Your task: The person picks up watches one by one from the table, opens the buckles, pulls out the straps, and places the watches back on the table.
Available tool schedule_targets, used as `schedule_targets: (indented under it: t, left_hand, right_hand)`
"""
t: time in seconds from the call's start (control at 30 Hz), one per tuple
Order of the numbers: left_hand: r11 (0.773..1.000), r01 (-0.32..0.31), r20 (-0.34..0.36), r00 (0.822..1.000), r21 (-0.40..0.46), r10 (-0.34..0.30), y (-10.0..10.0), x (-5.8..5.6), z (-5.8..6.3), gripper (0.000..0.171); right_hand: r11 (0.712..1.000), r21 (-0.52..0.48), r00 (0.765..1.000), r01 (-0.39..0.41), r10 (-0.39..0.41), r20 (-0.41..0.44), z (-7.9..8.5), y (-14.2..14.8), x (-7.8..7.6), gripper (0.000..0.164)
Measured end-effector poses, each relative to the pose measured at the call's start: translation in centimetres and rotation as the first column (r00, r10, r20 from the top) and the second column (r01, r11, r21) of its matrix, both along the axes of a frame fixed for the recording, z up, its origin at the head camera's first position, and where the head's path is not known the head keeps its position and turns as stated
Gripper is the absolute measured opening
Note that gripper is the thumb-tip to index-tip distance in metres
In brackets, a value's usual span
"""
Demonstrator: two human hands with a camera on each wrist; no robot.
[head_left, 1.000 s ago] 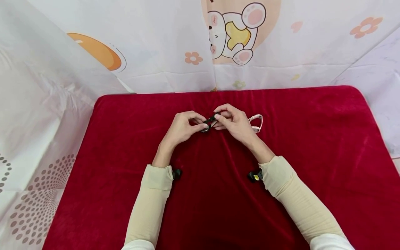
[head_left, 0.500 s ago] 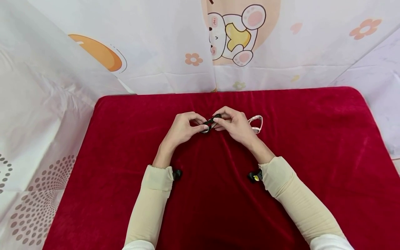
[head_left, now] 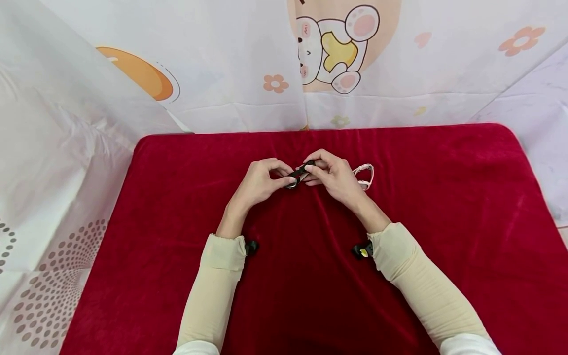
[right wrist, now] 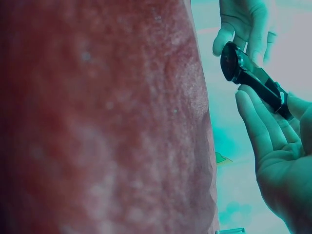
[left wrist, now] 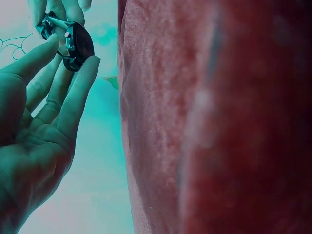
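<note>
Between the two hands is a black wristwatch with a round case, its strap forming a loop. My left hand pinches the case end between thumb and fingers. At the strap's buckle end, my right hand grips with thumb and fingertips. The right wrist view shows the dark round face of the watch beside the left thumb, and the strap running to the right thumb. In the left wrist view the watch shows a side crown. Fingers hide parts of the strap.
A pale pink-white watch with a looped strap lies on the red velvet cloth, just right of the right hand. White printed curtains hang behind the table's far edge and at the sides.
The hands stay in nearly the same place. The right hand and its end of the strap shift very slightly down, then back up.
</note>
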State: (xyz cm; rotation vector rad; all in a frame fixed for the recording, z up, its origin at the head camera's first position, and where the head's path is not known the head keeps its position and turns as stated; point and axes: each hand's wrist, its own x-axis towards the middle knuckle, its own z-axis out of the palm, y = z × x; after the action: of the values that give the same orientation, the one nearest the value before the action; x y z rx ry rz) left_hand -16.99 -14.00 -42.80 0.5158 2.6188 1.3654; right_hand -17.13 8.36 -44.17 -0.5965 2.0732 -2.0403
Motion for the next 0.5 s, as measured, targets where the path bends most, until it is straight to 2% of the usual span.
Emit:
schedule_targets:
  t: [0.27, 0.5]
  left_hand:
    - [1.000, 0.027, -0.021, 0.999, -0.015, -0.028, 0.62, 0.09, 0.57, 0.012]
    - [1.000, 0.014, -0.038, 0.999, 0.013, -0.014, 0.67, 0.05, 0.88, 0.011]
  right_hand:
    - [1.000, -0.016, 1.000, 0.020, -0.020, 0.000, -0.05, 0.05, 0.04, 0.017]
    - [1.000, 0.008, 1.000, 0.009, -0.009, -0.001, 0.18, -0.16, 0.00, 0.016]
